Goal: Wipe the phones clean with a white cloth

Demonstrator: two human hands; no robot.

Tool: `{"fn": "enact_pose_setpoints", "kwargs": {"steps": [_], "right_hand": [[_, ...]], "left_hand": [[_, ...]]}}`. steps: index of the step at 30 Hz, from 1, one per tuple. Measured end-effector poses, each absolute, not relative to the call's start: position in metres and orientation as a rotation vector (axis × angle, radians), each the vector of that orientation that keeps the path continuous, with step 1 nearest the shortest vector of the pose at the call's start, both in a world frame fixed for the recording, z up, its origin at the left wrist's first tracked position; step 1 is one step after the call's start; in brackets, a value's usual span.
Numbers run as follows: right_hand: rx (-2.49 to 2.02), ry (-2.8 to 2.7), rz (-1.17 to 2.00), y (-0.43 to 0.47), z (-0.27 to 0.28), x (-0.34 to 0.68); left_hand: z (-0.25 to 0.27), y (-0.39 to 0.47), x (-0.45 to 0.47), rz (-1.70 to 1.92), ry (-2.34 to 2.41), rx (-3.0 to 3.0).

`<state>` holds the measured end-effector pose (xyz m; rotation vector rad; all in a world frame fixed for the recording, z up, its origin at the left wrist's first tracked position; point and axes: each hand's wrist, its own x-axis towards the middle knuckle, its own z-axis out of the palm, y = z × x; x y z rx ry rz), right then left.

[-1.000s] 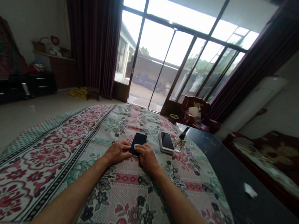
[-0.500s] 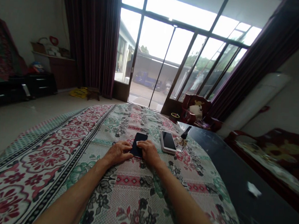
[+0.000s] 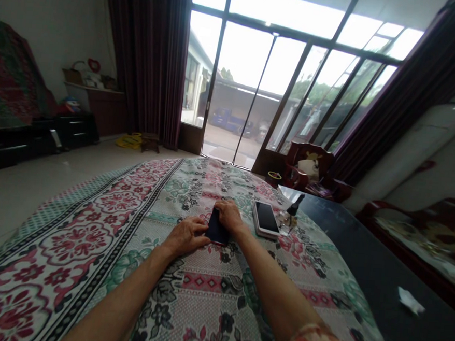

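Observation:
A dark smartphone (image 3: 218,231) lies flat on the patterned tablecloth, screen up. My left hand (image 3: 189,234) grips its left edge, thumb near the lower corner and fingers along the side. My right hand (image 3: 227,214) is closed, with its bent fingertips pressed on the upper part of the screen. The small white wipe seen under those fingers a moment earlier is now hidden by the hand. To the right lies a second phone (image 3: 266,218) with a white frame, and close beside it a small clear glass bottle (image 3: 287,224) with a black top.
The floral tablecloth (image 3: 208,282) covers the table under my hands. A black table (image 3: 361,263) adjoins on the right, with a crumpled white tissue (image 3: 410,300) on it. Beyond stand a wooden chair (image 3: 308,166), a small stool (image 3: 150,143) and glass doors (image 3: 251,99).
My right hand has slid up the phone's screen, from its middle to near the top edge. My left hand stays at the left edge. The whole view has shifted slightly.

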<state>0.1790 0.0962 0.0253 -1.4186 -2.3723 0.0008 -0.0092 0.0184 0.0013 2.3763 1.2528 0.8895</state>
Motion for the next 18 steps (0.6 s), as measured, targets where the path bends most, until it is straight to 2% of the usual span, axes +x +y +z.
{"fn": "enact_pose_setpoints", "kwargs": {"steps": [18], "right_hand": [[-1.111, -2.385, 0.114, 0.016, 0.017, 0.177]], "left_hand": [[-0.001, 0.019, -0.008, 0.985, 1.234, 2.308]]}}
